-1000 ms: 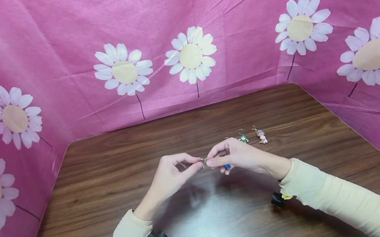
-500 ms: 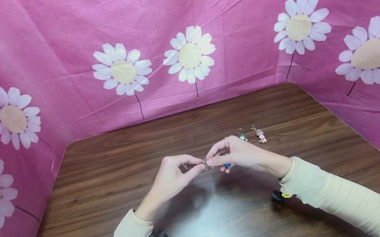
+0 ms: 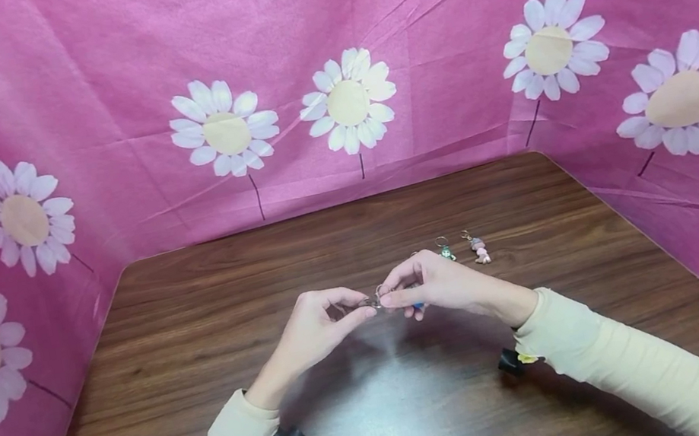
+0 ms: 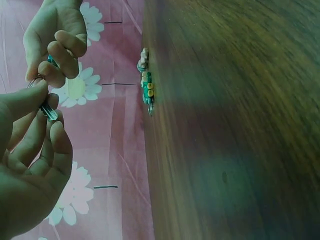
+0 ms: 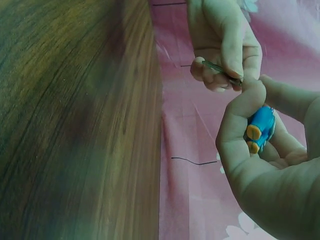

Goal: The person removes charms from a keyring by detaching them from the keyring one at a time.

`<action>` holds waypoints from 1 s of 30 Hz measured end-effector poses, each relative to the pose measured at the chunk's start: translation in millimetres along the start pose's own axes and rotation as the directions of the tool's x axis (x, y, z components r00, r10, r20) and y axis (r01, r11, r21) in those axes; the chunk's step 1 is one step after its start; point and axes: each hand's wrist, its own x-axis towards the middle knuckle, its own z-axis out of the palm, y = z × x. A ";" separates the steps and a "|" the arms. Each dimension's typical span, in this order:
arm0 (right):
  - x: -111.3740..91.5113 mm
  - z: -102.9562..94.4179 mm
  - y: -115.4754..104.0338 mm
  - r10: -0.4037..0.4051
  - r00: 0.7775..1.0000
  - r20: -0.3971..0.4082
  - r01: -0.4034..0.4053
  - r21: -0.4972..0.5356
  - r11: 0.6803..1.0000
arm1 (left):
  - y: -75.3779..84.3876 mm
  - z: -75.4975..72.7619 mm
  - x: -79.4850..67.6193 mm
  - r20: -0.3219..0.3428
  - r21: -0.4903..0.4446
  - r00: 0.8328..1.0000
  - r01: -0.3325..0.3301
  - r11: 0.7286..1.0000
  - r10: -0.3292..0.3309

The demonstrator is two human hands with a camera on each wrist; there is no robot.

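Observation:
Above the table, my left hand (image 3: pixel 315 328) pinches a small metal key (image 4: pixel 50 112) between thumb and fingers. My right hand (image 3: pixel 437 286) holds a metal split ring (image 3: pixel 382 290) by its edge, with thumb and forefinger. A blue keychain figure with orange feet (image 5: pixel 261 125) hangs inside the curl of that same hand. In the left wrist view the key's toothed blade points down from the left fingertips, its head hidden by them. Both hands' fingertips meet at the ring, and whether the key is threaded on it I cannot tell.
Behind the right hand, a green figure keychain (image 3: pixel 446 253) and a pink and grey one (image 3: pixel 481 250) lie on the brown wooden table (image 3: pixel 195 290). Part of another ring shows just left of them. A pink cloth with daisies (image 3: pixel 446 132) walls the table's back and sides.
My left fingertips have shifted slightly down and to the left, and more of the ring shows between the hands. The right hand stays nearly still.

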 end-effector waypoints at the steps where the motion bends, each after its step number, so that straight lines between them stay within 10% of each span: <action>1: -0.1 -0.4 -0.2 0.000 1.000 0.002 0.000 0.002 1.000 | -0.1 0.2 -0.2 -0.004 -0.003 1.000 0.000 1.000 0.000; 23: 1.8 0.5 2.6 -0.015 0.997 -0.078 0.012 -0.033 0.999 | 0.9 2.4 -0.8 -0.094 0.008 0.988 -0.123 0.992 0.123; 30: 1.0 0.8 1.7 0.001 0.997 -0.078 0.000 0.011 1.000 | 1.3 2.4 0.1 -0.137 0.065 0.934 -0.324 0.944 0.330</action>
